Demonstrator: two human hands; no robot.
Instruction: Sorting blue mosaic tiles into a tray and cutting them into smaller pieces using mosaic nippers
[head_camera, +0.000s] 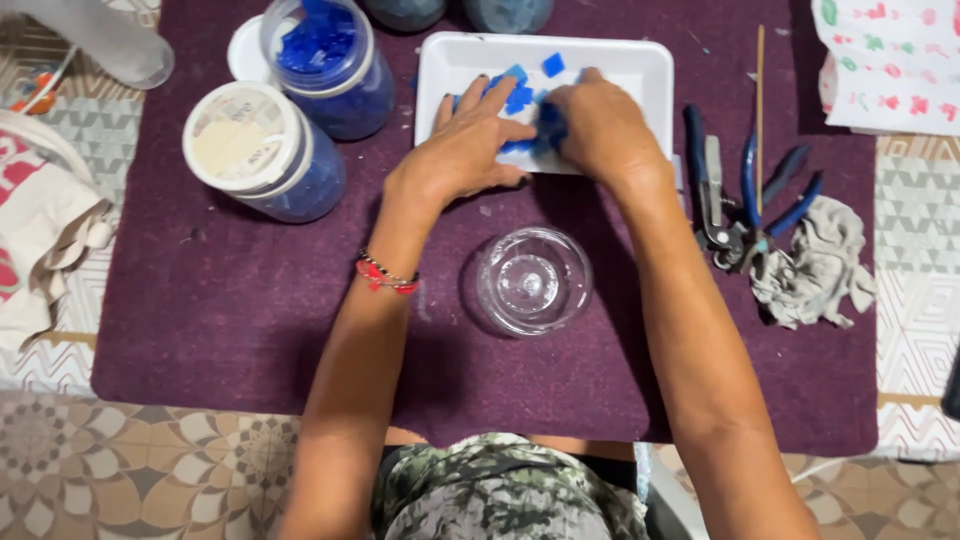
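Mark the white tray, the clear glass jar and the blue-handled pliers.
white tray (640, 70): head view, bare right part of its floor.
clear glass jar (530, 280): head view, middle of its round top.
blue-handled pliers (748, 175): head view, on a blue handle.

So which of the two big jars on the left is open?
The farther jar, beside the white tray: its mouth shows blue pieces inside, and a white lid lies beside it. The nearer jar has its white lid on.
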